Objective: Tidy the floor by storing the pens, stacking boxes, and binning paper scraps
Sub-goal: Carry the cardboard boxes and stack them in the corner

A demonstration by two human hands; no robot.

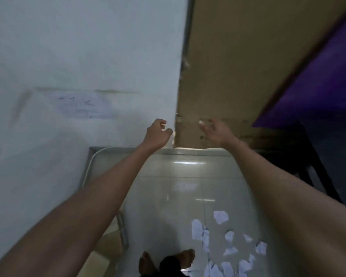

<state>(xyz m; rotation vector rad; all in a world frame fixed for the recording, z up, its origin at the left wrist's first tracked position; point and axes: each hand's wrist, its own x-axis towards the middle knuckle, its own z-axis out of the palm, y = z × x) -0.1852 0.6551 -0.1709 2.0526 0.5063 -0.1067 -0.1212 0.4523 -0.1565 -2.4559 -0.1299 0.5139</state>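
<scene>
A tall cardboard box (234,62) stands upright against a pale wall (78,56), its lower end meeting the glossy tiled floor (180,176). Both bare arms reach out toward the box's lower part.

The left hand (157,133) is just beside the box's left edge. Its fingers (161,122) are curled in, with only a narrow gap to the thumb and nothing held. It looks just short of the edge, though blur makes contact hard to judge.

The right hand (215,131) is in front of the box's lower face, palm turned inward, with its fingers (202,124) straight and spread wide, holding nothing. I cannot tell whether they touch the cardboard.

White paper scraps (228,242) lie scattered on the floor well short of the box, under the right forearm. The person's feet (186,256) stand just left of them.

A purple panel (324,82) slants away right of the box, with a dark frame (300,156) below it. A metal rail (89,168) runs along the wall left of the box.
</scene>
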